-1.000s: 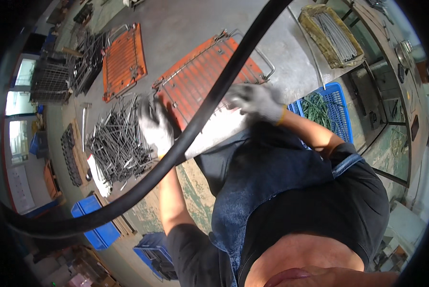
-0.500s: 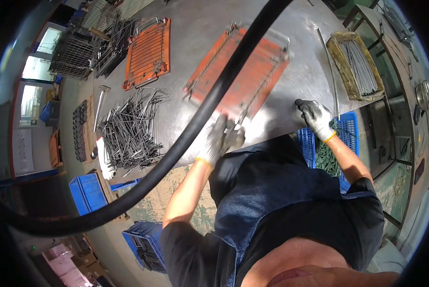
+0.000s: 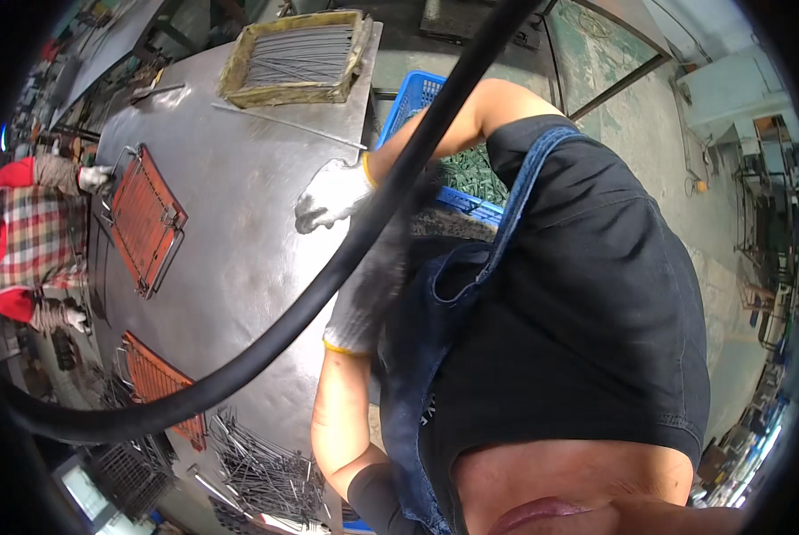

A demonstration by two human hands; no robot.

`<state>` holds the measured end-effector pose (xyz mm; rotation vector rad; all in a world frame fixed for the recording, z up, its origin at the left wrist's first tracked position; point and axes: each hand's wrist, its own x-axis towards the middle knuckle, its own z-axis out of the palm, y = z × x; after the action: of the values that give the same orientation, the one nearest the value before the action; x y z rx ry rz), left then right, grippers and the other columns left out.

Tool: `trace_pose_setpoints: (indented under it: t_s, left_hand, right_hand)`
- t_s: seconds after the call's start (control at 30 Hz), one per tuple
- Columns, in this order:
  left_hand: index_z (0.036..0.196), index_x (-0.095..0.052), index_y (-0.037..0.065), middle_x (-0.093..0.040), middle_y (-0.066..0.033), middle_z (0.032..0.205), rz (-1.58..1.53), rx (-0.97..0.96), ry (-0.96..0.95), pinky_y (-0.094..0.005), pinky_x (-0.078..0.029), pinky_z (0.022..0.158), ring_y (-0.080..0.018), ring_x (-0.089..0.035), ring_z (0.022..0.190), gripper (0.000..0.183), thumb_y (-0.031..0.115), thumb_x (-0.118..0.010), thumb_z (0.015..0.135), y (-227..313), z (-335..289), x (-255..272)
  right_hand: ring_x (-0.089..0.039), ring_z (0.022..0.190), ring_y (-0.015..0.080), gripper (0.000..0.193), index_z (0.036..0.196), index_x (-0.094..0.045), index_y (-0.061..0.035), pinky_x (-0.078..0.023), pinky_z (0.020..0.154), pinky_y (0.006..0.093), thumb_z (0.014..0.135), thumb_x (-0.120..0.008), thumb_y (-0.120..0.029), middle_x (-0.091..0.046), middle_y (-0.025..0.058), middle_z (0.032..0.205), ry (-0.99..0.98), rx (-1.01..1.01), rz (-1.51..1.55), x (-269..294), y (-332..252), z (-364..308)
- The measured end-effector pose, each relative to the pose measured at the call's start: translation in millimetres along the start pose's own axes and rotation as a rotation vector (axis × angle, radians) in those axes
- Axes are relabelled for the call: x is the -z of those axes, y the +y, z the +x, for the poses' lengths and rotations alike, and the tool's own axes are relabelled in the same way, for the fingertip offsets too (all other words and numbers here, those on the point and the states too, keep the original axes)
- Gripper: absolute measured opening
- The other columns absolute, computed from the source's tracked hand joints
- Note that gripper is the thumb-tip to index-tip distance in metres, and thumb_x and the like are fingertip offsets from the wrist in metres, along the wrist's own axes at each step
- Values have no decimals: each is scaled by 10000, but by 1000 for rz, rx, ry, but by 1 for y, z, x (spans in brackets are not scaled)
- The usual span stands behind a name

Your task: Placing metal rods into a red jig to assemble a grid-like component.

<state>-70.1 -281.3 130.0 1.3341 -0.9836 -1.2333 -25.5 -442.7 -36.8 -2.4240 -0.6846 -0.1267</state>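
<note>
No label or sign is showing clearly anywhere; an open, shallow box (image 3: 283, 92) with worn yellow-brown walls is sitting at the far corner of the steel worktop (image 3: 239, 259), lying slightly askew to the edge and holding a layer of thin grey rods; a blue plastic crate (image 3: 414, 98) with latticed walls is standing just off the worktop's edge, near that same corner, holding green pieces and partly hidden behind an arm; a small, pale, bright rectangle (image 3: 83, 490) is glowing beyond the near left corner, though whether it is a screen cannot be told.
</note>
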Motion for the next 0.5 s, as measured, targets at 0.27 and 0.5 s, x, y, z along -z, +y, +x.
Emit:
trace_pose_setpoints:
  t_s: [0.27, 0.5]
  left_hand:
    - [1125, -639, 5, -635, -70, 864, 260, 96, -394, -242, -455, 685, -133, -582, 777, 296, 202, -590, 909, 106, -11, -34]
    - [932, -667, -12, -613, -16, 771, 138, 88, -290, -212, -425, 644, -83, -537, 710, 237, 203, -644, 835, 143, -28, -65]
  right_hand:
    - [-665, 826, 220, 245, 1024, -594, -94, -514, 669, 371, 906, -516, -293, -670, 81, 971, 3, 11, 32, 4, 3, 12]
    - [-653, 884, 241, 256, 1068, -596, -93, -516, 691, 380, 909, -520, -279, -656, 97, 1036, 67, -102, -81, 22, -28, -30]
